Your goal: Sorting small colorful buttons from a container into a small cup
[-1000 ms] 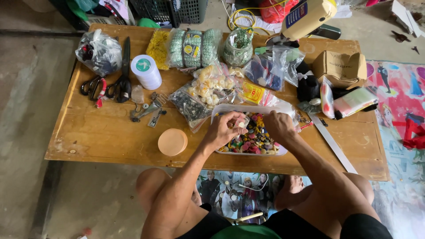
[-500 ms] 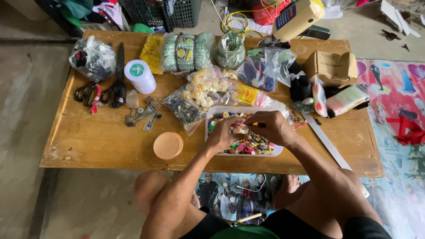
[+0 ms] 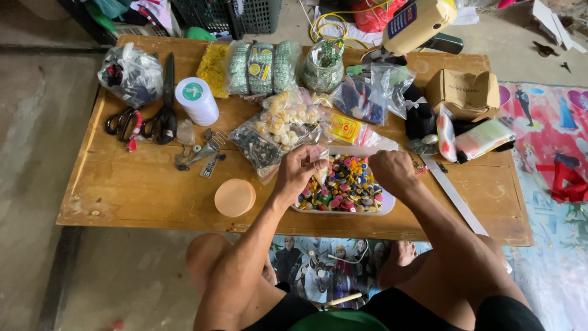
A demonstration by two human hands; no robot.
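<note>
A shallow clear tray (image 3: 387, 205) full of mixed coloured buttons (image 3: 343, 189) sits near the front edge of a low wooden table (image 3: 135, 190). My left hand (image 3: 298, 173) hovers over the tray's left end, its fingers pinched on a small clear plastic bag (image 3: 320, 167). Over the tray's right end, my right hand (image 3: 392, 171) is curled with its fingers down among the buttons; whether it holds anything is hidden.
A round peach lid (image 3: 234, 197) lies left of the tray. Behind are bags of buttons (image 3: 288, 122), metal clips (image 3: 205, 153), black scissors (image 3: 165, 110), a white thread spool (image 3: 196, 101), green ribbon rolls (image 3: 260, 66), a cardboard box (image 3: 462, 92) and a metal ruler (image 3: 456, 199).
My left hand now pinches a small clear bag over the tray. My right hand has moved apart from it to the tray's right end. The camera view has shifted slightly.
</note>
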